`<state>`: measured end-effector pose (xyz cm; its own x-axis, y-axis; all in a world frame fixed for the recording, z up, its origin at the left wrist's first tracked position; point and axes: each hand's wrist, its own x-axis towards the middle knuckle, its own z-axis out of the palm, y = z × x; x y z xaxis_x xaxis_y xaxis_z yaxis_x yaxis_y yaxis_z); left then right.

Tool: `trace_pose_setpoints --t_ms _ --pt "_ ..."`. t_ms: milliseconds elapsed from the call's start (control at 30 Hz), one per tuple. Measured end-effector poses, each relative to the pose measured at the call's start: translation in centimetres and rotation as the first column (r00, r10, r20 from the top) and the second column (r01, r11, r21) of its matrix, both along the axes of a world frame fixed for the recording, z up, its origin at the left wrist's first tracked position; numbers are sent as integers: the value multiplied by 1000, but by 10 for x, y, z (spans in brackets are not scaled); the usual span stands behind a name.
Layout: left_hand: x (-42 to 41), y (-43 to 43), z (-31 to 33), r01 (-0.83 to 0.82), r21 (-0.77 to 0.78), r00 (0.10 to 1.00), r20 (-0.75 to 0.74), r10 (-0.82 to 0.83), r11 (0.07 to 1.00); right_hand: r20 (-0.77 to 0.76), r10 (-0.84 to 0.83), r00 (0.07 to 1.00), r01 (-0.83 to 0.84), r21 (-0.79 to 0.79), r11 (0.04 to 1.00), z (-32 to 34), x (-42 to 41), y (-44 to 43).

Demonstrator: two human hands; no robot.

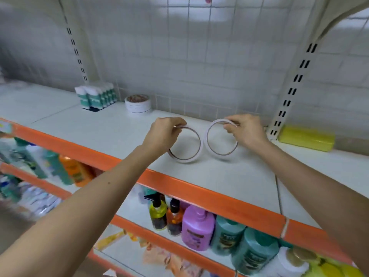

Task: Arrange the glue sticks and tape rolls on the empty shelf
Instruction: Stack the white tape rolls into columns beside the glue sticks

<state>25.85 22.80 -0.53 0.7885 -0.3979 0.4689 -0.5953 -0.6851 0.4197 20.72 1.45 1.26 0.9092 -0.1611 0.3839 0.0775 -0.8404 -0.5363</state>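
White shelf (229,176) with an orange front lip runs below a tiled wall, and the work sits near the middle of its top board. The left hand (165,133) pinches the top rim of a thin tape roll (185,160), fingers curled over it. The right hand (246,130) pinches the top of a second thin roll (205,136) in the same way. Both rings stand on edge on the board, just beside each other between the hands; whether they touch I cannot tell.

The step looks like placing this pair. Standing on edge, such narrow rings would likely tip or roll once released, so it seems wiser to lower each flat before the fingers let go, one on top of the other with rims lined up.

Further back and to the left, a stack of tape rolls (137,106) lies flat near the wall, with a pack of glue sticks (95,96) beside it. Setting the new pair close to that stack would make a tidy row. A yellow pack (306,137) lies well apart on the right, and bottles (197,226) fill the lower shelf.
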Motion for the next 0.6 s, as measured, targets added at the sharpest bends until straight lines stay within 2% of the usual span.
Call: trace_pose_setpoints --t_ms 300,600 --pt "57 98 -14 -128 -12 991 -37 127 992 -56 83 995 -84 -1 996 -13 79 95" --pt "148 165 -8 -62 66 996 -62 67 996 -76 23 997 -13 131 991 -19 160 163"
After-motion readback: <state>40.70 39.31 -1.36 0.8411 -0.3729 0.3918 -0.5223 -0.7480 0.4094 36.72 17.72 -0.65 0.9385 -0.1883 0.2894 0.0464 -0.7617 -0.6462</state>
